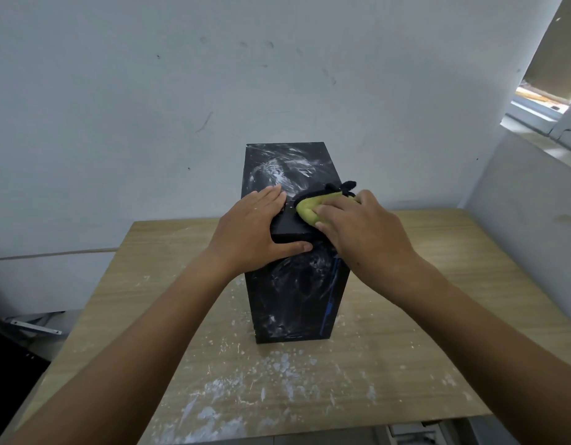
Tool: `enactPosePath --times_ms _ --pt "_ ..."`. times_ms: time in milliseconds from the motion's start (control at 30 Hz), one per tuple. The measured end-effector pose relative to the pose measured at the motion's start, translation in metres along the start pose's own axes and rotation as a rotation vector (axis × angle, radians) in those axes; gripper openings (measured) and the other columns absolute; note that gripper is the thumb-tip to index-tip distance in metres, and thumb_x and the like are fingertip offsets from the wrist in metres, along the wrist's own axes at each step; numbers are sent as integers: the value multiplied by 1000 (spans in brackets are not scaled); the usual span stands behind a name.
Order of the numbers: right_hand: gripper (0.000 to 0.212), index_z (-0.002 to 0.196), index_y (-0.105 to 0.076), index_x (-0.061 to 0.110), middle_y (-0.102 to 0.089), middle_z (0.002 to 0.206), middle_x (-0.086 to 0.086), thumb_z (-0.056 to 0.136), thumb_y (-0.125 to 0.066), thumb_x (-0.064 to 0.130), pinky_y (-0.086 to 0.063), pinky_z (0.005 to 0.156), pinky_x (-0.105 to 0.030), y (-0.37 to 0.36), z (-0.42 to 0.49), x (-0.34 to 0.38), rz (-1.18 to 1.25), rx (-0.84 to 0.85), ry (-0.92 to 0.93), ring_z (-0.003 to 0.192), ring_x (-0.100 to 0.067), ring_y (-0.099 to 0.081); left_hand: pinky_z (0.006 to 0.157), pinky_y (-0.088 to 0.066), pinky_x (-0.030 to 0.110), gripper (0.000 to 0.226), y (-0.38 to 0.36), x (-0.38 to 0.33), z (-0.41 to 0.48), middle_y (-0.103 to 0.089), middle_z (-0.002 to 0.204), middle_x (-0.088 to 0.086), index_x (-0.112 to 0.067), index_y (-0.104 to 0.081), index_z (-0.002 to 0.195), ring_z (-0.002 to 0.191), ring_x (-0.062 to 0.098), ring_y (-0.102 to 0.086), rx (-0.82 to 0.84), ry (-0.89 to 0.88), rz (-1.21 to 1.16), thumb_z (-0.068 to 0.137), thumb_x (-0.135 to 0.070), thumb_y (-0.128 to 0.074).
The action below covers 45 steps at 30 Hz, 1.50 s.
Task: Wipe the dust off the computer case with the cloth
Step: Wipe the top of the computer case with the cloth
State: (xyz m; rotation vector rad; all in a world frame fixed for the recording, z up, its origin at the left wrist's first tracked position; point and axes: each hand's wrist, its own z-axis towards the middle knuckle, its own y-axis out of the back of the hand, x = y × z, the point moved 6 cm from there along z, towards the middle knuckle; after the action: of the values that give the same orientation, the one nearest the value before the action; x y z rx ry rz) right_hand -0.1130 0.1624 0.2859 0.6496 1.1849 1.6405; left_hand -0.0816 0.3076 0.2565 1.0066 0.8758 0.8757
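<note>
The bare left forearm (142,332) and right forearm (470,316) reach forward and converge. The left grip (255,226) lies palm down, fingers straight and together, thumb spread out to the right. Just beside it the right grip (364,229) is palm down, fingers curled over the cloth (308,208).

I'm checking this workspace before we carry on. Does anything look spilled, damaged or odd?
White dust smears streak the top and front of the black computer case, and white flecks lie scattered on the wooden table before it. The right hand holds the cloth on the case's top. Nothing looks broken.
</note>
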Motion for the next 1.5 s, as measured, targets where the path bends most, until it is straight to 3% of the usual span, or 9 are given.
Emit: enactPosePath --times_ms 67,167,367,633,933,1167,1333,1500 --pt "39 136 -43 29 -41 141 13 101 -35 44 -34 66 -28 5 -6 -3 -11 135 6 113 -25 -39 118 -12 25 109 0 0 0 -20 162 -5 -17 -25 154 149 9 -15 7 0 1 70 -81 -51" --pt "47 146 -24 29 -27 149 11 101 -37 41 -33 66 -29 8 -13 0 -45 241 42 114 -26 -36 118 -10 25 108 0 0 0 -18 163 -5 -17 -24 155 149 9 -13 8 0 -3 71 -80 -52" --pt "50 151 -10 34 -2 160 13 104 -28 37 -35 68 -31 -3 -19 -3 41 295 -56 107 -32 -56 119 -8 25 109 -1 1 1 -17 163 -5 -17 -23 155 149 9 -12 8 -3 -13 71 -81 -51" --pt "47 149 -24 30 -16 160 7 104 -23 43 -43 87 -39 -11 -4 0 134 206 -166 122 -33 -50 118 -10 25 108 0 1 1 -18 163 -5 -17 -24 155 149 9 -13 12 -4 2 71 -80 -52" --pt "42 144 -35 28 -28 155 11 104 -26 40 -45 80 -38 0 -18 -13 70 244 -120 111 -33 -57 119 -10 26 112 0 0 0 -15 163 -6 -18 -21 156 150 9 -11 36 3 18 69 -79 -57" --pt "39 120 -53 13 -54 123 -6 104 -29 38 -32 68 -33 -4 18 5 -50 253 -150 102 -30 -57 119 -10 26 112 1 -1 0 -18 163 -4 -16 -23 155 149 10 -14 21 -6 14 70 -76 -62" --pt "46 132 -45 17 -48 135 -2 103 -24 45 -36 65 -33 -6 11 22 -5 201 -106 102 -31 -59 118 -8 24 110 1 -1 0 -20 162 -2 -14 -24 154 149 9 -15 0 -22 -5 71 -74 -63" --pt "46 148 -29 33 -24 157 13 103 -25 44 -47 79 -34 0 -14 18 116 199 -26 116 -25 -56 118 -10 24 108 2 -1 0 -19 162 -4 -16 -24 154 149 9 -14 -5 -17 -7 71 -74 -63"
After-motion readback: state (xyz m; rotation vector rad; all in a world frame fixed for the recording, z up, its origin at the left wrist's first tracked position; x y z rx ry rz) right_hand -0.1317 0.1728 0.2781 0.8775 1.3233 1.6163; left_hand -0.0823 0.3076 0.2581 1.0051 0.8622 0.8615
